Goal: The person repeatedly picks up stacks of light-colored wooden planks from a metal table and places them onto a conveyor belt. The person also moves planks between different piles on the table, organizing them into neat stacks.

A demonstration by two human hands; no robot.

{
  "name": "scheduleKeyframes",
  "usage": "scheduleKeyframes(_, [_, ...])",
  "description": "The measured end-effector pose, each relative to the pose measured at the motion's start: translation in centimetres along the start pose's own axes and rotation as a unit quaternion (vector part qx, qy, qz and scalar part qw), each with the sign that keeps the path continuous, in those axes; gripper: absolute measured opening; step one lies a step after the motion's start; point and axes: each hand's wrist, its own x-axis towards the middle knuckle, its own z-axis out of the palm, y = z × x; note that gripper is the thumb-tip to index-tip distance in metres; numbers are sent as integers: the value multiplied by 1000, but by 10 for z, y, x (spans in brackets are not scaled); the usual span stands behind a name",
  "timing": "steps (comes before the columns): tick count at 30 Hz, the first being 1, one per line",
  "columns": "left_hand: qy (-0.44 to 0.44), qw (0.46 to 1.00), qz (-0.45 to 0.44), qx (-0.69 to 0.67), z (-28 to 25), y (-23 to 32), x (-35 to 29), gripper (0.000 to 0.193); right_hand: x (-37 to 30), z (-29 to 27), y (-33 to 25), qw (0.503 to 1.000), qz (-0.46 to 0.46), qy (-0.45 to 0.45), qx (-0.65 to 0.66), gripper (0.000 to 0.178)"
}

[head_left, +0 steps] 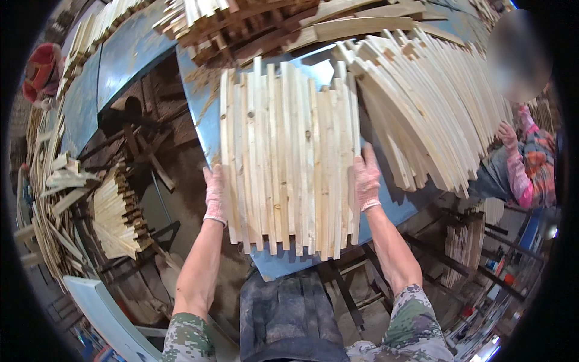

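Observation:
A broad row of pale wooden strips [283, 151] lies side by side on a blue tabletop [398, 208], lengthwise away from me, with uneven ends. My left hand [215, 192], in a pinkish work glove, presses against the row's left edge. On the opposite edge my right hand [366, 180], gloved alike, presses with its fingers stretched along the outer strip. The row is held between both hands. Part of each hand's grip is hidden by the strips.
Another heap of strips [422, 102] fans out at the right, beside a person in pink gloves [509, 136]. Brown-edged boards [356, 27] lie at the back. More strips [117, 211] are stacked at the left. A person in red [43, 72] is at the far left.

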Motion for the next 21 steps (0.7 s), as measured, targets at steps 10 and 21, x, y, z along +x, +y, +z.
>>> scheduleKeyframes(10, [-127,984,-116,-43,-43,9,-79,107,-34,17,-22,930,213,-177,242,62])
scheduleKeyframes(21, [-79,972,-164,-145,-131,0,-240,68,-114,18,-34,854,322,-356,199,56])
